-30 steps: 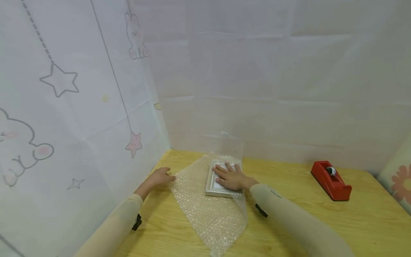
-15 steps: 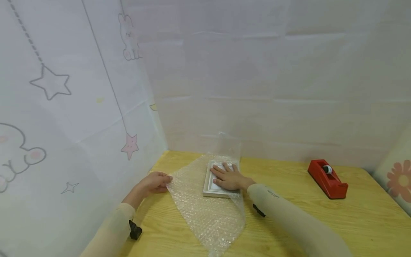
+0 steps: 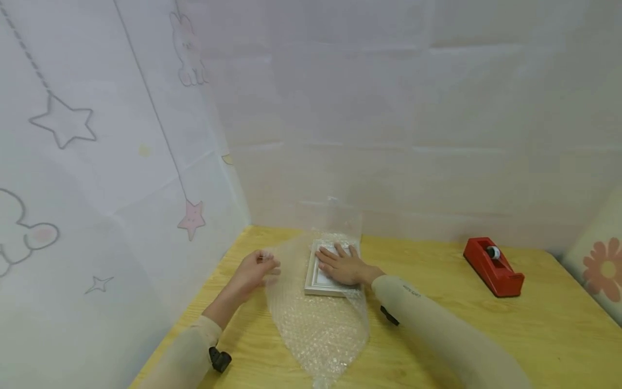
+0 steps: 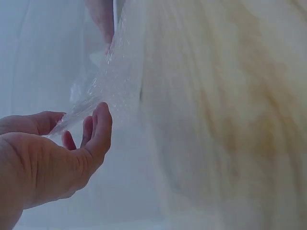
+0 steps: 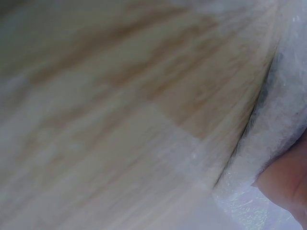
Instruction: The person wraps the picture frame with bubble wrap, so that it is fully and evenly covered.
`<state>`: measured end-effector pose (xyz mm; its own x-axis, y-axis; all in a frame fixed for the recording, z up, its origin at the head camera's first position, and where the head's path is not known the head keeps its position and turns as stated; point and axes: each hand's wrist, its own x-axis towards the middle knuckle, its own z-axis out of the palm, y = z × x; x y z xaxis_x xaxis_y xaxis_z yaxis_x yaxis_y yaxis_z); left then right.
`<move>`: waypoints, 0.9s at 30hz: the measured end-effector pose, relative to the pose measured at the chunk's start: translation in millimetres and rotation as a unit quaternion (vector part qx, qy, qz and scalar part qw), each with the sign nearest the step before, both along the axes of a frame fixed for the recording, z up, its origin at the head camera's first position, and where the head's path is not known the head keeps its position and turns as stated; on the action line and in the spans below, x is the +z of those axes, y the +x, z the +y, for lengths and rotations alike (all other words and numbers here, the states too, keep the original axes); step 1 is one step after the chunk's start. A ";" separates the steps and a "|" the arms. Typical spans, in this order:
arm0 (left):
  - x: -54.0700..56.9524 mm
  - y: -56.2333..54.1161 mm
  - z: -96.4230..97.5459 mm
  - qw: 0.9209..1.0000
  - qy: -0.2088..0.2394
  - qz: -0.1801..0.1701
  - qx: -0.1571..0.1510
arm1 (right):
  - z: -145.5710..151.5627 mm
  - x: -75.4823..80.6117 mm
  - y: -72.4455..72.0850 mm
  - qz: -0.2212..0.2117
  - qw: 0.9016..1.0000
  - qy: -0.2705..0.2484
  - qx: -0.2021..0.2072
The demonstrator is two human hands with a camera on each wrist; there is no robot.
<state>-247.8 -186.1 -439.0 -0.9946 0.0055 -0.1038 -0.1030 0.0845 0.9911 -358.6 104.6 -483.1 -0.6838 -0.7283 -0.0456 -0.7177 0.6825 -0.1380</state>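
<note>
Since half a second ago, the left hand [image 3: 252, 273] has come inward, raising the left edge of the bubble wrap [image 3: 320, 327], while the right hand [image 3: 344, 267] stays put. I judge the wrap light, limp and a little slippery, best pinched at its free edge so it doesn't slide or pop. The picture frame [image 3: 323, 290] looks stiff and fairly light; any glazing would be fragile, so I'd hold it by its rails. It lies flat on the wrap, on the bench, directly beneath my right hand, which is spread flat and grips nothing; whether film separates palm and frame, I can't tell. My left hand, fingers curled, pinches the wrap's edge, to the left of the frame and apart from it.
</note>
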 end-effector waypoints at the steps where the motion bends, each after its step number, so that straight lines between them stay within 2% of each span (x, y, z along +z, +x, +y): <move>1: 3.1 -0.4 4.1 1.000 0.000 0.005 0.002 | -0.3 1.0 -0.5 -0.001 1.000 -0.002 -0.002; 9: 17.8 -4.0 24.7 1.000 -0.002 0.028 -0.002 | -0.8 -3.1 -3.8 -0.005 1.000 -0.001 -0.004; 15: 25.6 -10.0 35.6 0.999 0.009 0.031 -0.005 | -0.9 2.3 -2.8 -0.014 1.000 -0.003 -0.011; 20: 30.0 -13.4 42.6 0.999 0.014 0.031 -0.012 | -0.8 4.5 -2.8 -0.020 1.000 -0.008 -0.009; 27: 34.7 -12.8 53.1 0.999 0.012 0.032 -0.020 | -1.1 2.6 -3.3 -0.025 0.999 -0.020 -0.012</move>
